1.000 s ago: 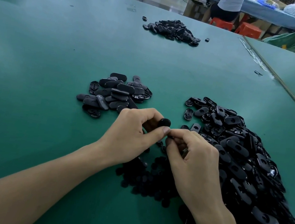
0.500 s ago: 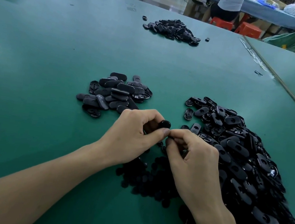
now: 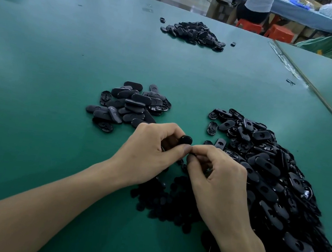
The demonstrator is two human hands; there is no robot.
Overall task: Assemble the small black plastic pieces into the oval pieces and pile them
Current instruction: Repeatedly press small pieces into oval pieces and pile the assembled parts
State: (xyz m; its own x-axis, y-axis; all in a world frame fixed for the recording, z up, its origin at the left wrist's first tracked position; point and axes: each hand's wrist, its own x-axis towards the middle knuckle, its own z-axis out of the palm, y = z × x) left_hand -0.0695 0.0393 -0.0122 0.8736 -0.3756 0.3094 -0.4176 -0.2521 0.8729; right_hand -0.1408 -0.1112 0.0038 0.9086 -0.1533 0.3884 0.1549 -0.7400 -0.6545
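Heap of loose oval pieces (image 3: 270, 183) crowds the right of the green table (image 3: 62, 68), with the finished pile (image 3: 129, 105) at left and small black pieces (image 3: 163, 198) under the wrists. Left hand (image 3: 148, 151) curls round one oval piece (image 3: 185, 139). Right hand (image 3: 220, 176) pinches what looks like a small black piece (image 3: 191, 155), mostly hidden, against it. Risk: a misaligned press pops it loose into the look-alike heap below.

— How does my feed look to you?
— Bright, with even light from overhead. I see pale sheen patches on the green table (image 3: 41, 65) at left, but no hard glare.
— Any shadows?
— Only soft ones, under the left hand (image 3: 148, 151) and right hand (image 3: 220, 187). There the small black pieces (image 3: 161, 200) merge into one dark blot. The wide lens stretches the bottom corners, and the far background is slightly soft.
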